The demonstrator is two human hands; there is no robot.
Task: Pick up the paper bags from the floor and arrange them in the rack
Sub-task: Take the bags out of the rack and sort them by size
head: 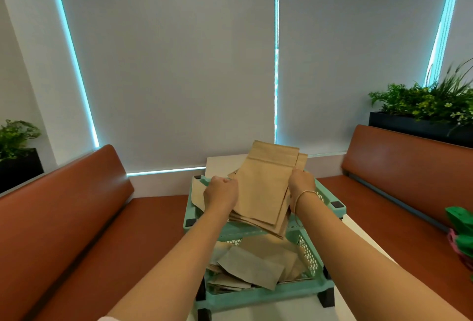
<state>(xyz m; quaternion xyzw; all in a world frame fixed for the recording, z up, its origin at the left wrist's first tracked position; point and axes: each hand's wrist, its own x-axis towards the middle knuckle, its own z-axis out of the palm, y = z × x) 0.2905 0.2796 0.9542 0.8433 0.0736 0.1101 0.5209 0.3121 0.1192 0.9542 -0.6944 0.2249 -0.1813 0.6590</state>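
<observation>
Head view shows both hands holding a stack of paper bags above the top tier of a green rack. Left hand grasps the stack's left edge, fingers curled over it; right hand, a thin bracelet at the wrist, grasps the right edge. A two-sided grip likely keeps the loose bags squared so they go down as one pile. The stack tilts, far end raised, near end low at the top tier; contact with the tier cannot be confirmed.

More bags lie untidily in the lower tier. One flat bag sits on the top tier's left side, partly under the left hand; it may crowd the landing spot. The rack stands on a white bench between two brown seats. Planters sit behind the seat backs. Green and pink items lie at the right edge, well apart from the rack.
</observation>
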